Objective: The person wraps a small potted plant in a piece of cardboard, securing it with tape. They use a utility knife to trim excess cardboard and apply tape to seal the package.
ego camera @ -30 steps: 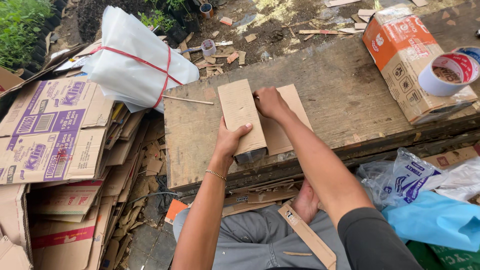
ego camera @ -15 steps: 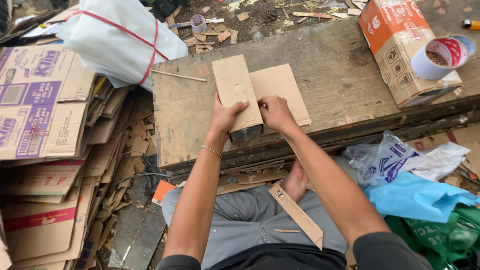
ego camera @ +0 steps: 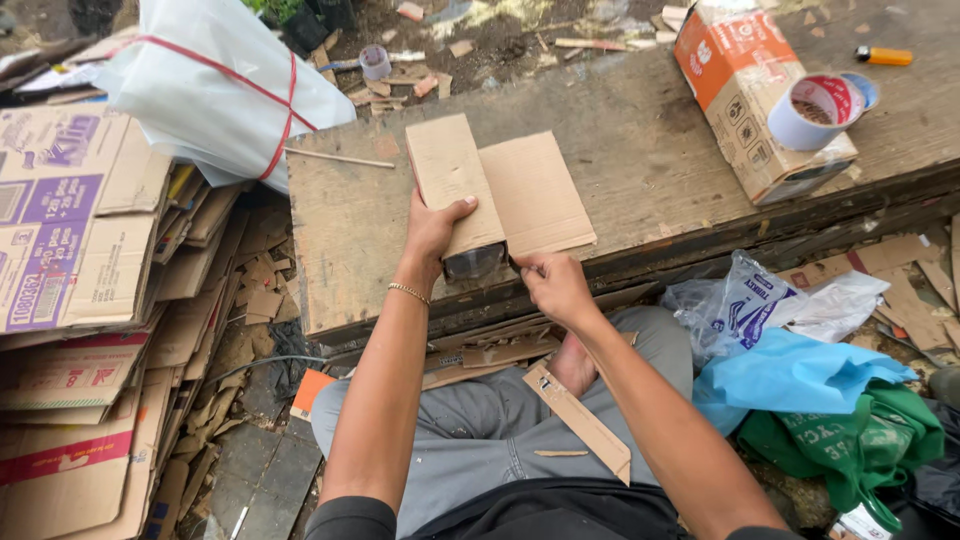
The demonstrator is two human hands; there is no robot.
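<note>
A brown cardboard sheet [ego camera: 530, 190] lies on a wooden bench [ego camera: 640, 150], its left part folded over a dark, shiny block [ego camera: 474, 262] whose end shows at the near edge. My left hand [ego camera: 432, 235] presses on the folded part, fingers spread over the cardboard. My right hand [ego camera: 552, 283] pinches the sheet's near edge just right of the block. A cardboard strip [ego camera: 585, 420] rests on my lap.
An orange-and-brown carton [ego camera: 745, 95] with a roll of tape [ego camera: 815, 110] on it stands at the right of the bench. A white bag tied with red string [ego camera: 215, 90] sits at left. Flattened boxes [ego camera: 80, 250] are stacked left; plastic bags [ego camera: 790, 370] lie right.
My right hand has come off the top of the cardboard and moved down to its near edge. My left hand has stayed on the folded part. The camera has shifted.
</note>
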